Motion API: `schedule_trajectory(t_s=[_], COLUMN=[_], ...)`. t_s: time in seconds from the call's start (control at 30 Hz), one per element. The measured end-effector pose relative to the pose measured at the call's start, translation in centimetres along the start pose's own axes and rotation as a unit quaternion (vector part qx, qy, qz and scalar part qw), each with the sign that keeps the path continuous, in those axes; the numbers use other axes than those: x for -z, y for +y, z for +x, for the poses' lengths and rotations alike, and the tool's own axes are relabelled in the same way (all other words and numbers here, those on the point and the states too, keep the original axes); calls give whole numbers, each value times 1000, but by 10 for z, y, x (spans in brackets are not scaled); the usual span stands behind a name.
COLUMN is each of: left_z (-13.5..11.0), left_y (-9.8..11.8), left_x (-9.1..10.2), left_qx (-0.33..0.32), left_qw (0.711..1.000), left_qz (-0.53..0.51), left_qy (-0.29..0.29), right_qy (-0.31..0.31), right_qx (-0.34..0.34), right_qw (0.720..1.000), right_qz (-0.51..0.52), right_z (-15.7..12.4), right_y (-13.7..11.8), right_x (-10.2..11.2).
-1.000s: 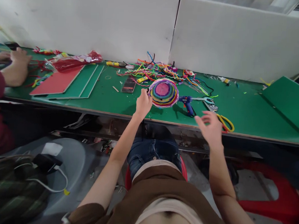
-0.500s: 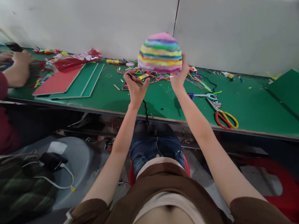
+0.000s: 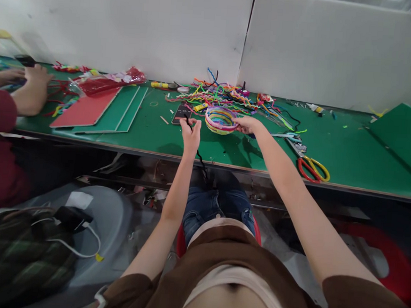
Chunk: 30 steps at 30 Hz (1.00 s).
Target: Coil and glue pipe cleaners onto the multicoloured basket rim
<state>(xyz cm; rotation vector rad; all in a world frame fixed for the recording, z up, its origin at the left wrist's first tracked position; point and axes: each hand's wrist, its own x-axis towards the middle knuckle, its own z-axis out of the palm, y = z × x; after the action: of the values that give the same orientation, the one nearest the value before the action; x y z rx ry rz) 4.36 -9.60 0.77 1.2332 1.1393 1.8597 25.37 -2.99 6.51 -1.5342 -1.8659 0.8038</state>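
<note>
A small bowl woven from rainbow pipe cleaners (image 3: 220,119) stands mouth-up on the green table (image 3: 343,149). My right hand (image 3: 247,124) grips its right rim. My left hand (image 3: 190,130) is closed in a pinch on a black pipe cleaner (image 3: 201,159) that hangs down over the table's front edge. A dark phone (image 3: 181,113) lies just behind my left hand. A heap of loose coloured pipe cleaners (image 3: 216,94) lies behind the bowl.
Scissors with red and yellow handles (image 3: 313,168) lie to the right, with more tools beside them. Red and green boards (image 3: 99,110) lie to the left. Another person's hand (image 3: 34,85) rests on the far left of the table. White partition panels stand behind.
The bowl was held up high, upside down, half a second ago. It has come down onto the table, mouth up. My left hand picked up the black pipe cleaner and keeps it.
</note>
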Motion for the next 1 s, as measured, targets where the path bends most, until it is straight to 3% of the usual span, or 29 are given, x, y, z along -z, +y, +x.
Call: schedule_trajectory(t_s=[0.13,0.23,0.27,0.3,0.37,0.43,0.53,0.63,0.73,0.83,0.9,1.0], left_z=[-4,-9,-10,-12,-15,-17,-21,-28,-38,-52,-62,-74], left_y=[-3,-2,-1,1,3,6,10,15,25,37,43,45], left_x=[-4,-4,-3,-3,-1,1,1,-2,-10,-20,-26,-34], left_qx=[67,121,134,142,147,145,143,143,134,99,72,52], left_qw=[997,992,990,989,988,988,986,979,970,970,967,968], left_qz=[-17,-38,-43,-46,-51,-56,-79,-129,-178,-195,-209,-178], left_qy=[-30,-27,-23,-21,-20,-20,-28,-63,-101,-104,-124,-169], right_qy=[65,147,138,91,-63,-140,-73,-12,-4,-10,23,155], right_qx=[-62,7,67,138,248,263,214,210,206,203,206,205], right_qw=[995,981,976,970,943,916,900,891,925,972,978,958], right_qz=[-50,-127,-158,-177,-212,-268,-372,-403,-320,-116,22,125], right_z=[-12,-46,-60,-73,-96,-110,-119,-125,-135,-143,-146,-147], right_y=[-7,-11,-11,-10,-7,-5,-8,-14,-20,-24,-28,-36], right_x=[0,-13,-20,-28,-40,-42,-26,-8,-9,-28,-42,-51])
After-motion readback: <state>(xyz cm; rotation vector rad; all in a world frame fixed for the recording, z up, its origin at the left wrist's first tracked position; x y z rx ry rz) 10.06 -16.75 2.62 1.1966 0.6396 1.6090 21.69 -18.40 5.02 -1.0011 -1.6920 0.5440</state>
